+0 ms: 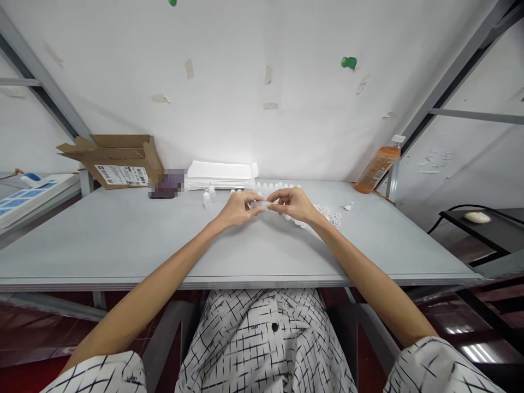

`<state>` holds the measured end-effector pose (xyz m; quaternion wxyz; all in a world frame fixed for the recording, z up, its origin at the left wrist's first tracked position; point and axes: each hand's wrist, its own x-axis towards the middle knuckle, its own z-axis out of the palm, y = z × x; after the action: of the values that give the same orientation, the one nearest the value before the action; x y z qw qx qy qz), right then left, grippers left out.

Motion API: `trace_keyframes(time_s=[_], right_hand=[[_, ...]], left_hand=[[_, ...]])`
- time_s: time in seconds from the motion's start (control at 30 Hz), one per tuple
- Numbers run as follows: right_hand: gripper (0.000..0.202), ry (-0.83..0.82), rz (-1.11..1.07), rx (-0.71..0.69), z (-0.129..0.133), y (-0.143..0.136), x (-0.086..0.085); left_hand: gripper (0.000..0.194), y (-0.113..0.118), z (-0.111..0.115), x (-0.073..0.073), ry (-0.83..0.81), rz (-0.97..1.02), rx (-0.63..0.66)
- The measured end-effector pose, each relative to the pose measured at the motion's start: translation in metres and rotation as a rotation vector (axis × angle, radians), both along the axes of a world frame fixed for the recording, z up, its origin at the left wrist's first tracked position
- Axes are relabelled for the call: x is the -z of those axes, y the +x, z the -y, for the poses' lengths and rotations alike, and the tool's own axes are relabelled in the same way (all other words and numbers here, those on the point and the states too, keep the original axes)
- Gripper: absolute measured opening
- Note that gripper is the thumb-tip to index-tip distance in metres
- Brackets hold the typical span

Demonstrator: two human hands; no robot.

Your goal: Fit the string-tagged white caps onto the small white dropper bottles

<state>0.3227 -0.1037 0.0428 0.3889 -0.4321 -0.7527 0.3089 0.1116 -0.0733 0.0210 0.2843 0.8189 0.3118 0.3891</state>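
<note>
Here, a translucent bottle (257, 204) bridges both hands (237, 209) (296, 203).

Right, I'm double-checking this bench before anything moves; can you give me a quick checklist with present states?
1. Left hand holds the translucent piece: ok.
2. Right hand is at that piece's right end: ok.
3. Right hand's grip is firm: cannot tell.
4. Row of white pieces behind the hands is fully visible: not ok, the hands partly hide it.
5. Orange bottle is capped and apart from both hands: ok.
</note>
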Motion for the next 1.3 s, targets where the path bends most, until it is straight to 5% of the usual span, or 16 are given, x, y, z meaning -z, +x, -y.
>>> trace_keyframes(time_s=[0.2, 0.4, 0.63, 0.83, 1.1, 1.3], right_hand=[[0.037, -0.009, -0.047, 0.02, 0.002, 0.003, -0.007], [0.039, -0.045, -0.073, 0.042, 0.005, 0.01, -0.017], [0.027, -0.053, -0.088, 0.027, 0.006, 0.007, -0.017], [0.027, -0.051, -0.05, 0.013, 0.005, 0.005, -0.012], [0.026, -0.036, -0.039, 0.028, 0.006, 0.004, -0.013], [0.027, -0.024, -0.017, 0.03, 0.005, 0.003, -0.011]], left_hand=[[0.045, 0.001, 0.003, -0.004, -0.315, 0.135, 0.103], [0.06, 0.001, 0.003, -0.006, -0.432, 0.234, 0.167], [0.043, 0.002, 0.003, -0.009, -0.595, 0.256, 0.182], [0.036, 0.003, 0.008, -0.011, -0.485, 0.102, 0.054], [0.036, 0.004, 0.012, -0.014, -0.463, 0.004, 0.118], [0.026, 0.005, 0.015, -0.016, -0.615, -0.015, 0.174]])
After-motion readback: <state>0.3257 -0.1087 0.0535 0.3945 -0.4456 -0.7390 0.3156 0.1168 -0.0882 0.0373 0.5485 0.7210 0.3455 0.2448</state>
